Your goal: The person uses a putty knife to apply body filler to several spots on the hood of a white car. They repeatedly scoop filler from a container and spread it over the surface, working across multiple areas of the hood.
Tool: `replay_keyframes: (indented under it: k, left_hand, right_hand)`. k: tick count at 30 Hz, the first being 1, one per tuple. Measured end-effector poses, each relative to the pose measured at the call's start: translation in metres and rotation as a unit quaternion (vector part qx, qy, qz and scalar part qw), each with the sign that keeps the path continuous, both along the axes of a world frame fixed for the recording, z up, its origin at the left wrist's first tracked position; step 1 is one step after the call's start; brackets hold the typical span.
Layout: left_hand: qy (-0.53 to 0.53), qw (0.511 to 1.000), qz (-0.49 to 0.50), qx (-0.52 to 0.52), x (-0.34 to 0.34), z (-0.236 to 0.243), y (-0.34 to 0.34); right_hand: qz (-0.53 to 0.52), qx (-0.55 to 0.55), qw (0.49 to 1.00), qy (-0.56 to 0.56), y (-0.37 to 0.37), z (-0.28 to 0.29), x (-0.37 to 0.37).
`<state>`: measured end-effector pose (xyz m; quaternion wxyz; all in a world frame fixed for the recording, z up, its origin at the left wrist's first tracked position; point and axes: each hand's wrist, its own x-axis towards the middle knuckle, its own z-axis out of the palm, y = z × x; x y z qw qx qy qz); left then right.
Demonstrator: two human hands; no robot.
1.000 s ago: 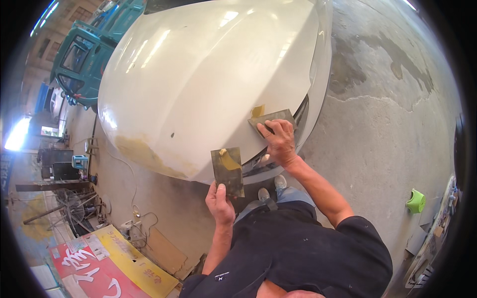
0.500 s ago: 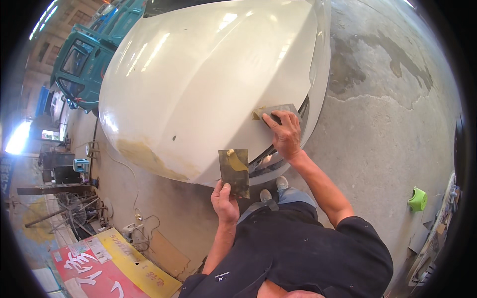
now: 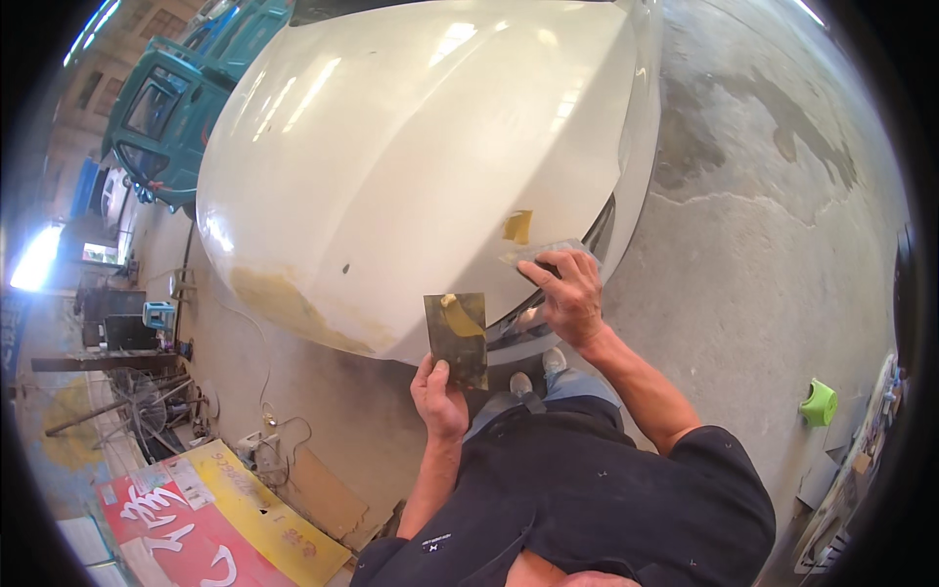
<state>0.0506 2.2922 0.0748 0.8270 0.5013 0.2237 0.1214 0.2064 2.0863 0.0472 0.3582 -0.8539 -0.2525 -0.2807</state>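
A white car hood (image 3: 411, 166) fills the upper middle. My right hand (image 3: 569, 293) is closed on a thin grey filler spreader (image 3: 565, 252), held low over the hood near the headlight (image 3: 518, 323); whether its edge touches the paint I cannot tell. Just beyond the spreader lies a small yellow-brown patch of putty (image 3: 518, 227). In front of the hood's near edge, my left hand (image 3: 438, 396) grips a dark rectangular plate (image 3: 457, 347) by its lower left corner. A yellowish dab of putty (image 3: 460, 315) sits on that plate. A wider tan putty smear (image 3: 293, 308) covers the hood's front left edge.
A teal vehicle (image 3: 161, 117) stands at the far left. Below it are a metal fan frame (image 3: 142, 411), a cable (image 3: 262, 362) and a red and yellow board (image 3: 225, 519). On the concrete floor (image 3: 724, 293) at right is a green stool (image 3: 819, 402).
My right hand has drawn the spreader back toward me and slightly right, baring a yellow-brown putty patch on the hood. My left hand and its plate have barely moved.
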Motion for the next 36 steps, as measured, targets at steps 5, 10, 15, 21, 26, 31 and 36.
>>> replay_keyframes:
  k: [5, 10, 15, 21, 26, 31, 36]
  left_hand:
    - [-0.024, 0.999, 0.033, -0.033, 0.004, 0.012, -0.004]
    - [-0.033, 0.997, 0.025, -0.064, -0.004, -0.002, 0.013]
    - [-0.051, 0.996, 0.006, -0.069, -0.004, -0.004, 0.037]
    - [-0.063, 0.997, 0.008, -0.039, -0.01, -0.013, 0.059]
    - [-0.079, 0.993, 0.071, -0.048, -0.021, 0.001, 0.076]
    - [-0.091, 0.984, 0.131, -0.075, -0.036, 0.015, 0.108]
    - [-0.1, 0.98, 0.151, -0.087, -0.038, 0.001, 0.177]
  right_hand:
    - [0.021, 0.015, 1.0, -0.001, 0.005, 0.003, -0.006]
    - [0.058, 0.007, 0.998, -0.039, -0.007, -0.007, 0.016]
    - [0.075, -0.021, 0.995, -0.067, -0.016, -0.015, 0.049]
    - [0.107, -0.018, 0.991, -0.08, -0.001, -0.01, 0.06]
    - [0.055, -0.044, 0.996, -0.06, 0.006, 0.019, 0.021]
    - [0.084, -0.039, 0.995, -0.038, 0.097, 0.043, -0.007]
    - [0.091, -0.078, 0.993, 0.003, 0.212, 0.045, -0.013]
